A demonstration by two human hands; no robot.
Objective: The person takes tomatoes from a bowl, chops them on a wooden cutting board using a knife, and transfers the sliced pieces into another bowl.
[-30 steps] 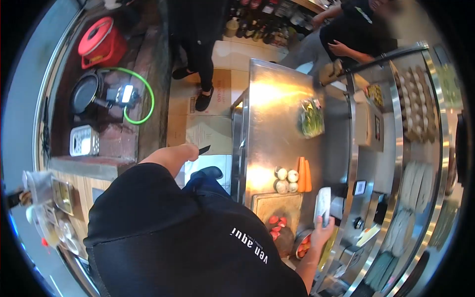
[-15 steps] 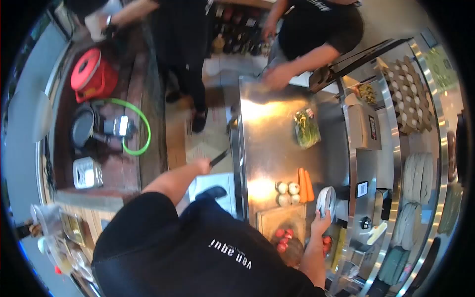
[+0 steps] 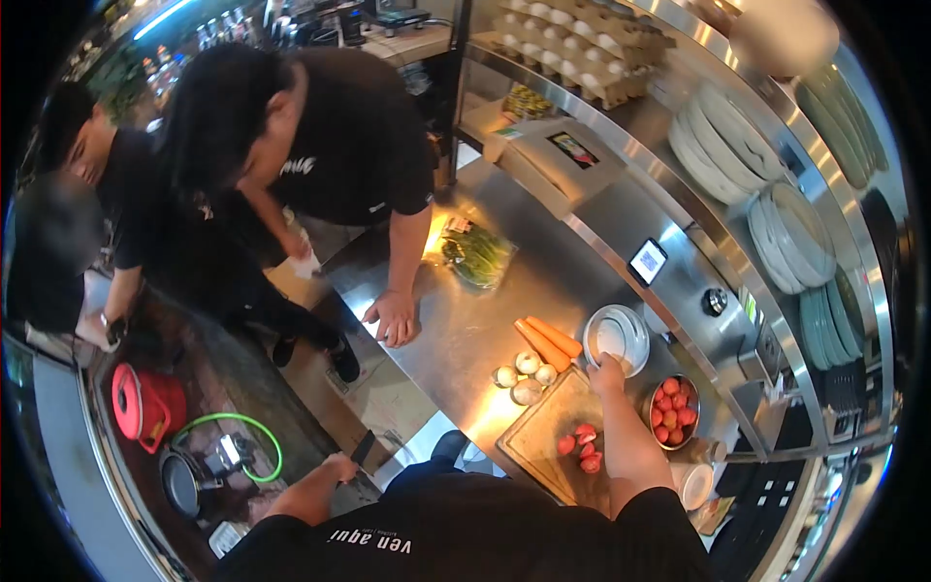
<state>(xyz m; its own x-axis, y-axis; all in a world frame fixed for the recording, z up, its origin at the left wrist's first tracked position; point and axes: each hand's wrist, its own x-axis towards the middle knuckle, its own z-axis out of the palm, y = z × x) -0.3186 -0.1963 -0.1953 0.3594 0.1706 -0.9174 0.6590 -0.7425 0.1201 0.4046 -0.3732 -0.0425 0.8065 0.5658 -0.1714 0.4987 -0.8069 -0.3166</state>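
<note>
My left hand (image 3: 339, 468) is closed around the handle of a knife (image 3: 363, 446), held low at the left of my body, away from the table. At the steel table my right hand (image 3: 608, 373) grips the near rim of a white round dish (image 3: 628, 341). Under my right forearm lies a wooden cutting board (image 3: 536, 424) with several cut red tomato pieces (image 3: 587, 449). Just beyond the board are two carrots (image 3: 548, 339) and several whitish onions (image 3: 527, 378). A metal bowl of tomatoes (image 3: 673, 412) stands to the right of my forearm.
Across the table, a co-worker's hand (image 3: 395, 318) rests on the edge near bagged greens (image 3: 475, 252). Steel shelves at right hold stacked plates (image 3: 722, 145) and egg trays (image 3: 582, 48). A red pot (image 3: 147, 405) and a pan (image 3: 181, 482) stand on the left counter.
My view has swung, bringing the shelves and co-workers more into sight. The dish in my right hand was tilted; now it looks flatter. The knife stays in my left hand.
</note>
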